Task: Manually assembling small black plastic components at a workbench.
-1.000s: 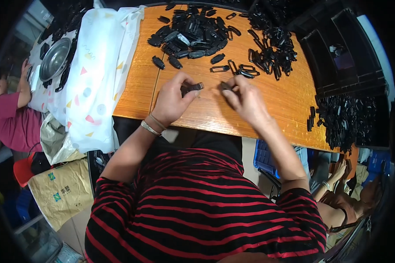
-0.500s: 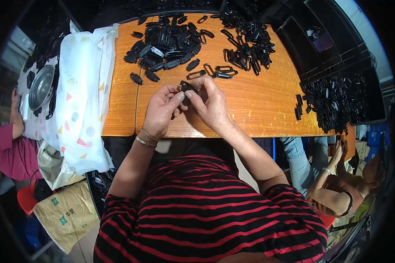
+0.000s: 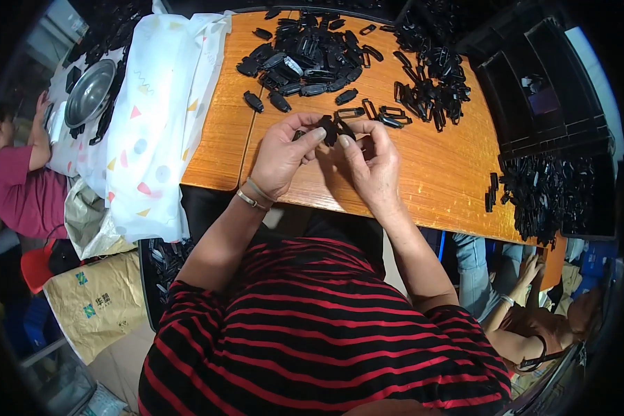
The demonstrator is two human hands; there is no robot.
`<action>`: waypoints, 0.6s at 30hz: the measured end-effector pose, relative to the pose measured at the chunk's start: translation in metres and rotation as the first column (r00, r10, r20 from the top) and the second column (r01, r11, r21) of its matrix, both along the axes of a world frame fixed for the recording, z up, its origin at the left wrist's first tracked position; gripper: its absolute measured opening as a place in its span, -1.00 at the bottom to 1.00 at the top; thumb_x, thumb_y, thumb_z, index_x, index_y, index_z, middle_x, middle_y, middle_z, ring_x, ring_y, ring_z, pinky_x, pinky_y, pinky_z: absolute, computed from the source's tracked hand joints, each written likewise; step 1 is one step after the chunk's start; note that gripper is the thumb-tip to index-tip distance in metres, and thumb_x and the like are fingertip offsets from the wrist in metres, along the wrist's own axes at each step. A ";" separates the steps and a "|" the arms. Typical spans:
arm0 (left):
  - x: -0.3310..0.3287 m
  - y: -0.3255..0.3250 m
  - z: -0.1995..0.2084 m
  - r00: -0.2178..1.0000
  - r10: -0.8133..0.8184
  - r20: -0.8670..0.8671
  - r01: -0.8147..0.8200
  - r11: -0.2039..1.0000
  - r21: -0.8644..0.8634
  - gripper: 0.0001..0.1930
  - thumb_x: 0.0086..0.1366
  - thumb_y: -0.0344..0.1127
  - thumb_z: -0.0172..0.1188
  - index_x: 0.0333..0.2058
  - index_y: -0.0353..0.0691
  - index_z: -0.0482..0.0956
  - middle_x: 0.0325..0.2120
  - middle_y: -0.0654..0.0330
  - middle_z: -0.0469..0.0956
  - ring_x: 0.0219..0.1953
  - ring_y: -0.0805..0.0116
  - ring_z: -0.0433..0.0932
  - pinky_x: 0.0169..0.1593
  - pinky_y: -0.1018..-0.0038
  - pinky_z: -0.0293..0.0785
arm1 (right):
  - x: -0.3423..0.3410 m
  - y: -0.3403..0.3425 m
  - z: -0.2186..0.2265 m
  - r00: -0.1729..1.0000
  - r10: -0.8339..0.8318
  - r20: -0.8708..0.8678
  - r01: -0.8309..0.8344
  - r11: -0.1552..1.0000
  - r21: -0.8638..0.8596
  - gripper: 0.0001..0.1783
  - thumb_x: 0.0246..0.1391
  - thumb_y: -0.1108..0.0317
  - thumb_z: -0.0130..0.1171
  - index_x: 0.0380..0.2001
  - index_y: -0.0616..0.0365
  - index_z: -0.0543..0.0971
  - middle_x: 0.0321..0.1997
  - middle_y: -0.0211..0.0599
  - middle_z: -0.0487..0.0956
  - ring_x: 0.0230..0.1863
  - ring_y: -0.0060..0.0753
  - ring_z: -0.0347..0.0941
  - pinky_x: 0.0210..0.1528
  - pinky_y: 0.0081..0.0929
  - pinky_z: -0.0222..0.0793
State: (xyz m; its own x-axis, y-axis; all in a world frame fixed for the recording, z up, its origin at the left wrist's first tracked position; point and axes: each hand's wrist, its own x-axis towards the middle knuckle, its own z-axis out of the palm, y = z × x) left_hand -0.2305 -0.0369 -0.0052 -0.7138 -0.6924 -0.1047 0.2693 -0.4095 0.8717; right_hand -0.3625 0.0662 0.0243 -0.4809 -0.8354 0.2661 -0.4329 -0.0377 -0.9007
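My left hand (image 3: 282, 154) is closed, pinching a small black plastic part (image 3: 328, 129) between thumb and fingers. Another dark piece (image 3: 299, 136) shows by its curled fingers, mostly hidden. Close beside it, my right hand (image 3: 378, 163) grips a narrow black plastic frame (image 3: 342, 129) by thumb and forefinger. Both pieces are held just above the wooden table (image 3: 423, 173), side by side; whether they touch I cannot tell. Beyond my hands lie a heap of black oval plastic parts (image 3: 319, 59) and a few loose open frames (image 3: 393, 115).
More black frames form a heap (image 3: 440, 87) at the far right. A black bin (image 3: 589, 201) spills dark parts (image 3: 537, 194) onto the table's right end. White patterned sheeting (image 3: 152, 125) covers the left side, near a metal bowl (image 3: 91, 93). Other people sit at left and right.
My hands have drawn slightly apart, and the black part and frame now show separately between them. The whole view has shifted, with the table appearing farther right.
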 end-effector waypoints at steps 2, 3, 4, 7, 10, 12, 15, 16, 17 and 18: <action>-0.001 0.003 0.005 1.000 0.020 0.010 -0.020 0.999 -0.031 -0.77 0.27 -0.40 0.20 -0.11 -0.28 0.51 -0.43 0.39 0.50 -0.48 0.70 0.38 -0.41 0.76 0.30 | 0.001 -0.001 -0.003 0.999 -0.014 -0.047 0.014 1.000 -0.003 -0.83 0.12 0.49 0.19 -0.22 0.28 0.47 -0.46 -0.43 0.51 -0.48 -0.71 0.39 -0.46 -0.70 0.32; -0.003 0.005 0.006 0.999 0.039 0.019 -0.038 0.997 -0.061 -0.78 0.26 -0.42 0.20 -0.12 -0.29 0.51 -0.43 0.38 0.50 -0.47 0.70 0.40 -0.41 0.75 0.31 | 0.000 -0.002 -0.006 0.999 -0.008 -0.031 0.008 1.000 -0.021 -0.82 0.11 0.49 0.21 -0.23 0.28 0.48 -0.47 -0.44 0.51 -0.49 -0.72 0.39 -0.47 -0.70 0.31; -0.004 0.005 0.006 0.999 0.030 0.013 -0.029 0.998 -0.064 -0.78 0.26 -0.42 0.20 -0.12 -0.29 0.51 -0.43 0.38 0.50 -0.47 0.70 0.40 -0.41 0.75 0.31 | 0.000 -0.003 -0.008 1.000 -0.004 -0.017 0.003 0.999 -0.041 -0.82 0.10 0.49 0.22 -0.23 0.28 0.49 -0.47 -0.44 0.51 -0.49 -0.72 0.38 -0.48 -0.71 0.31; 0.000 0.004 0.002 0.995 0.060 0.074 -0.045 0.981 -0.186 -0.78 0.28 -0.44 0.17 -0.11 -0.32 0.52 -0.40 0.35 0.54 -0.45 0.70 0.43 -0.41 0.75 0.33 | -0.001 -0.005 -0.016 0.997 -0.005 -0.077 0.002 0.999 -0.036 -0.83 0.07 0.52 0.25 -0.25 0.27 0.51 -0.50 -0.45 0.51 -0.50 -0.73 0.40 -0.47 -0.71 0.35; 0.000 0.008 0.000 0.994 0.081 0.075 -0.065 0.977 -0.204 -0.78 0.28 -0.43 0.17 -0.10 -0.32 0.52 -0.40 0.35 0.54 -0.45 0.70 0.43 -0.41 0.75 0.34 | -0.003 -0.006 -0.024 0.993 0.009 -0.120 -0.013 0.999 -0.030 -0.85 0.06 0.52 0.26 -0.30 0.26 0.51 -0.53 -0.43 0.51 -0.52 -0.72 0.45 -0.49 -0.71 0.37; 0.001 0.010 -0.002 0.997 0.056 0.049 -0.045 0.978 -0.205 -0.76 0.28 -0.43 0.18 -0.08 -0.32 0.53 -0.40 0.35 0.53 -0.45 0.70 0.41 -0.41 0.75 0.33 | 0.000 -0.003 -0.022 0.984 -0.006 -0.177 -0.003 0.999 -0.051 -0.81 -0.01 0.51 0.30 -0.30 0.23 0.52 -0.52 -0.36 0.51 -0.51 -0.58 0.50 -0.49 -0.63 0.41; 0.001 0.020 -0.001 0.991 0.102 0.082 -0.070 0.942 -0.329 -0.73 0.29 -0.41 0.18 -0.04 -0.30 0.54 -0.37 0.34 0.50 -0.45 0.70 0.37 -0.39 0.75 0.33 | 0.007 -0.001 -0.020 0.916 -0.064 -0.396 0.009 0.990 -0.139 -0.74 -0.13 0.48 0.35 -0.33 0.20 0.52 -0.41 -0.20 0.48 -0.45 -0.18 0.51 -0.47 -0.35 0.43; 0.000 0.021 -0.001 0.992 0.099 0.080 -0.067 0.941 -0.332 -0.73 0.29 -0.41 0.18 -0.04 -0.30 0.54 -0.37 0.34 0.50 -0.45 0.70 0.37 -0.39 0.75 0.33 | 0.010 0.000 -0.020 0.915 -0.068 -0.397 0.012 0.990 -0.141 -0.74 -0.13 0.48 0.35 -0.33 0.20 0.52 -0.41 -0.20 0.48 -0.45 -0.18 0.51 -0.47 -0.35 0.43; 0.000 0.022 -0.001 0.991 0.103 0.087 -0.069 0.942 -0.328 -0.75 0.30 -0.40 0.16 -0.05 -0.30 0.54 -0.36 0.34 0.50 -0.44 0.70 0.38 -0.38 0.74 0.34 | 0.012 0.001 -0.021 0.930 -0.068 -0.361 0.027 0.993 -0.118 -0.70 -0.13 0.47 0.35 -0.29 0.20 0.51 -0.36 -0.17 0.48 -0.42 -0.12 0.51 -0.44 -0.32 0.44; 0.001 0.023 -0.001 0.989 0.110 0.097 -0.073 0.944 -0.322 -0.76 0.32 -0.39 0.14 -0.07 -0.31 0.54 -0.36 0.34 0.50 -0.43 0.70 0.38 -0.38 0.74 0.34 | 0.014 0.002 -0.022 0.944 -0.066 -0.323 0.037 0.995 -0.093 -0.66 -0.14 0.46 0.35 -0.24 0.19 0.50 -0.32 -0.14 0.47 -0.38 -0.06 0.52 -0.41 -0.28 0.45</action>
State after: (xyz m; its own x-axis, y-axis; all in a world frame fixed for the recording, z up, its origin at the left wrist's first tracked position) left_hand -0.2292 -0.0143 -0.0061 -0.6421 -0.7646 0.0554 0.1860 -0.0853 0.9788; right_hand -0.3482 0.0678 0.0026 -0.3983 -0.7796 0.4834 -0.7048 -0.0772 -0.7052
